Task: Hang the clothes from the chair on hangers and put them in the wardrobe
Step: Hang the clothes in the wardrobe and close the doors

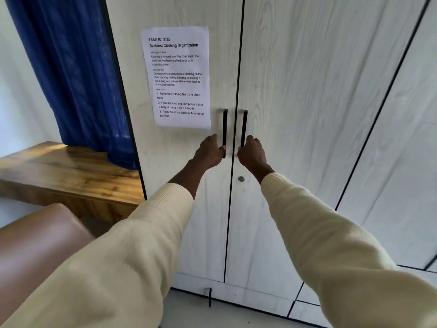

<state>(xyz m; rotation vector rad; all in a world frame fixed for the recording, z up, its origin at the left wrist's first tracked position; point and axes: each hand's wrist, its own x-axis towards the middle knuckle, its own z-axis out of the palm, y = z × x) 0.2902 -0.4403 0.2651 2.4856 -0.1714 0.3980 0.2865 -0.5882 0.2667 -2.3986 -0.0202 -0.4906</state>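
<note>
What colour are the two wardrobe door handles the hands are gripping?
Black. Both handles are slim vertical bars against the pale wood-grain doors, clearest in the head view.

1. This is a bedroom or a similar furnished room in a home, and the tall pale wood-grain wardrobe (295, 91) with black edging and closed double doors marks it.
2. Left of the wardrobe a deep blue curtain (71, 74) hangs down against a white wall.
3. Below that curtain, butting the wardrobe's left side, runs a wooden desk top (66, 171).
4. In front of the desk, low and left of the wardrobe, stands a brown padded chair (40, 245).
5. A printed task sheet (177, 76) is stuck on the wardrobe's left door.
</note>
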